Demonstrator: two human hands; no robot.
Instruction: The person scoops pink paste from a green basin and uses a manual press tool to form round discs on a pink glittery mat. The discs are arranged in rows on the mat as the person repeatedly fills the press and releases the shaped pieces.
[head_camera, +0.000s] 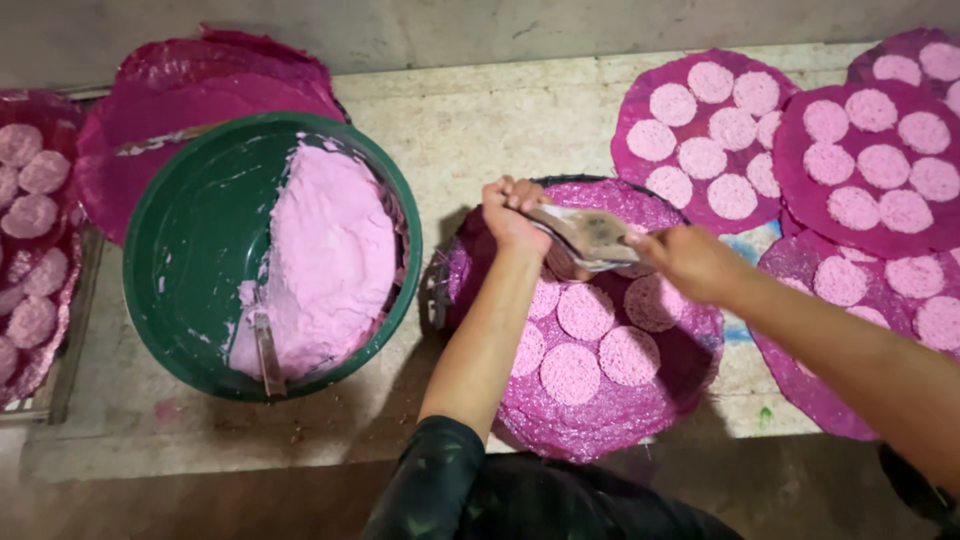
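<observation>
Evidently both hands, left (512, 212) and right (690, 260), are closed on a flat scraper (585, 237) held over the purple mat (610, 410) of pink discs (585, 312), green batter tub (200, 250) alongside on the worktop (500, 120) within reach.

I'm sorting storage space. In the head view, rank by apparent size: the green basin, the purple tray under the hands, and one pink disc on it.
1. Green basin, though it looks only slightly larger than the tray.
2. Purple tray; arms cover part of it, so the order of these two is unsure.
3. Pink disc, clearly smallest.
</observation>
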